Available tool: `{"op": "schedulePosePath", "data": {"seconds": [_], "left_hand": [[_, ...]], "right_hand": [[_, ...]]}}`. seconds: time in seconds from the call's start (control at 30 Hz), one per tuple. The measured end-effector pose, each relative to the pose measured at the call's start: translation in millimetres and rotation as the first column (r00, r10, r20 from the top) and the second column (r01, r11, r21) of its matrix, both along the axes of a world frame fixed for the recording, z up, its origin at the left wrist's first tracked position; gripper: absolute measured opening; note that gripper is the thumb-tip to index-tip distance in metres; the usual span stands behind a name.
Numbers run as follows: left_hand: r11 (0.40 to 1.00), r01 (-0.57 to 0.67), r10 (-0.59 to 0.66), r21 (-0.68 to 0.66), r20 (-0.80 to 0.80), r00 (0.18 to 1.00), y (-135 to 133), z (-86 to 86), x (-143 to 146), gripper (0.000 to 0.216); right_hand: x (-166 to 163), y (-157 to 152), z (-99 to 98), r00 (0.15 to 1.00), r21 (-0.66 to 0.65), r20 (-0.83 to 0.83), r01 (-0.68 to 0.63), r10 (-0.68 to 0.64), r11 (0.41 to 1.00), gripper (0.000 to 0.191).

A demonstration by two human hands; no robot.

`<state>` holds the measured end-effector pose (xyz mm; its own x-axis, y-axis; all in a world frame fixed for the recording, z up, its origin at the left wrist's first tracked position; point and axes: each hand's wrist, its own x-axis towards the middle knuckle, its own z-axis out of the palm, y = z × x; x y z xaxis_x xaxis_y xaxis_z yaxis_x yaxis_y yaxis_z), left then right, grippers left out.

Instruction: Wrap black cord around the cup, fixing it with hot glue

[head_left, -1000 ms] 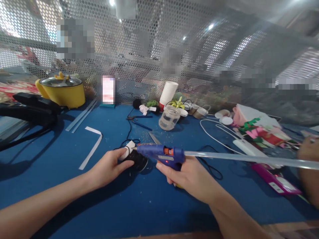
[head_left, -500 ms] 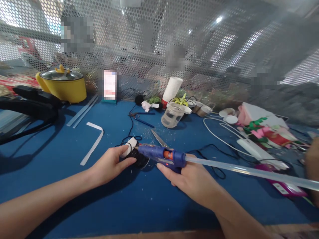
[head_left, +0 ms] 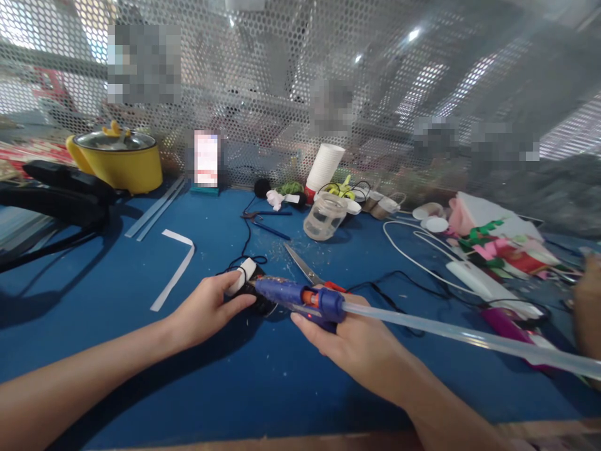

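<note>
My left hand [head_left: 204, 310] pinches a small white piece [head_left: 246, 269] with black cord looped about it, between thumb and fingers. A dark, cord-like black part [head_left: 263, 305] lies against it, partly hidden by the fingers and the nozzle. In my right hand [head_left: 364, 344] is a blue hot glue gun [head_left: 282, 290], its nozzle pointing left at the white and black piece. Whether the tip touches the piece I cannot tell. A long clear glue stick [head_left: 432, 326] sticks out of its rear to the right. Scissors [head_left: 303, 264] with a red handle lie just behind the gun.
Pliers [head_left: 272, 228], a clear jar [head_left: 323, 217] and stacked paper cups [head_left: 325, 166] stand or lie farther back. At left are a bent white strip [head_left: 176, 275], a yellow pot [head_left: 124, 164] and a black object [head_left: 61, 194]. A power strip [head_left: 488, 288] and another person's arm [head_left: 589, 307] are at right.
The glue gun and my right hand have shifted slightly left and down, and the scissors' red handle now shows. My left hand stays nearly still.
</note>
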<state>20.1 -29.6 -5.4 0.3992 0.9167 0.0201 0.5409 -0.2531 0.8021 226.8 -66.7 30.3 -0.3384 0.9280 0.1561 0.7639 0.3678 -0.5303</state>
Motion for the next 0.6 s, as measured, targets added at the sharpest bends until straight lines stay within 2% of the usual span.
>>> {"op": "schedulePosePath", "data": {"seconds": [0.13,0.6], "left_hand": [[1.000,0.009,-0.009,-0.013,0.012,1.000,-0.9,0.1,-0.1,0.023],[1.000,-0.001,0.001,0.017,-0.003,1.000,-1.2,1.5,0.7,0.023]], "right_hand": [[-1.2,0.9,-0.2,0.999,-0.030,-0.017,0.035,-0.036,0.999,0.021],[-2.0,0.1,1.2,1.000,0.006,-0.003,0.014,-0.014,1.000,0.020]]}}
